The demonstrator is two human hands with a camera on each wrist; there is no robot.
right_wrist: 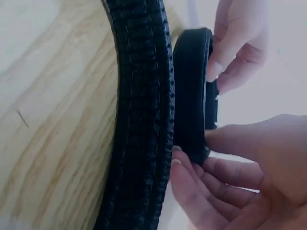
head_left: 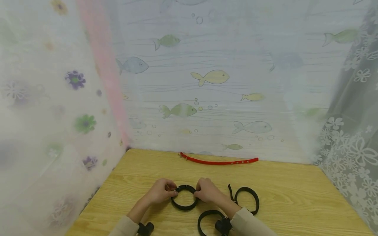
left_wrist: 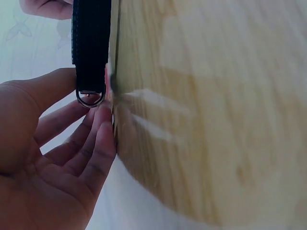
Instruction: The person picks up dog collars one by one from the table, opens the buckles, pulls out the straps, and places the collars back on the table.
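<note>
A black collar (head_left: pixel 184 208), bent into a ring, stands on edge at the table's front middle, between my two hands. My left hand (head_left: pixel 161 192) pinches its left side, thumb and fingers near a small metal D-ring (left_wrist: pixel 91 101) that shows in the left wrist view. On the opposite side my right hand (head_left: pixel 208 190) grips the band between thumb and fingers. In the right wrist view the held collar (right_wrist: pixel 189 96) appears behind another stitched black band (right_wrist: pixel 144 115) that fills the foreground.
A red collar (head_left: pixel 215 162) lies stretched out along the table's back edge, buckle to the left. Two more looped black collars, one right of my hand (head_left: pixel 257 200) and one below my right forearm (head_left: pixel 200 223), are on the wooden table (head_left: pixel 295 196). Printed curtains (head_left: pixel 206 131) surround it.
</note>
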